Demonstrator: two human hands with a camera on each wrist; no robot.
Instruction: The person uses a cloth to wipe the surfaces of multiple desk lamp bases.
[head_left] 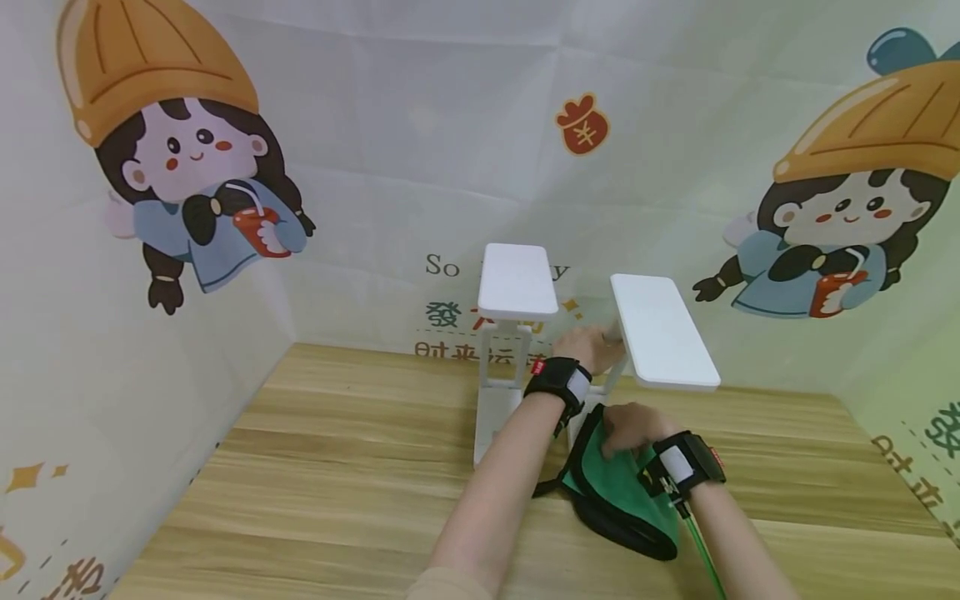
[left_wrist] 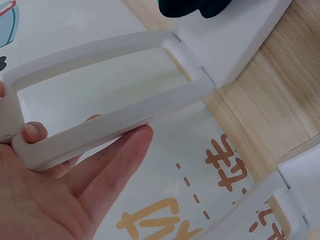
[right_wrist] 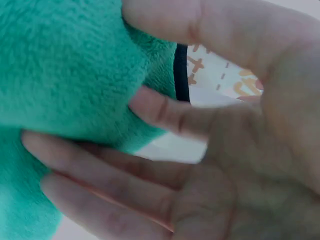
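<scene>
A white folding stand, like a phone or tablet stand, has a tilted top plate (head_left: 663,332) and a frame-shaped arm (left_wrist: 125,118). My left hand (head_left: 588,348) holds that arm near its upper end, below the plate, with fingertips along its side bar. In front of the stand, my right hand (head_left: 636,423) grips a fluffy green cleaning cloth (head_left: 618,492) with black edging and a black loop. Folds of the cloth (right_wrist: 65,70) lie between the thumb and fingers in the right wrist view. The cloth covers part of the stand's base.
Left of the held stand is a second white stand (head_left: 517,279), close to my left forearm. Both are on a wood-grain table (head_left: 360,467). A printed backdrop (head_left: 420,142) rises behind and at both sides. A green cable (head_left: 703,546) runs from the right wrist strap.
</scene>
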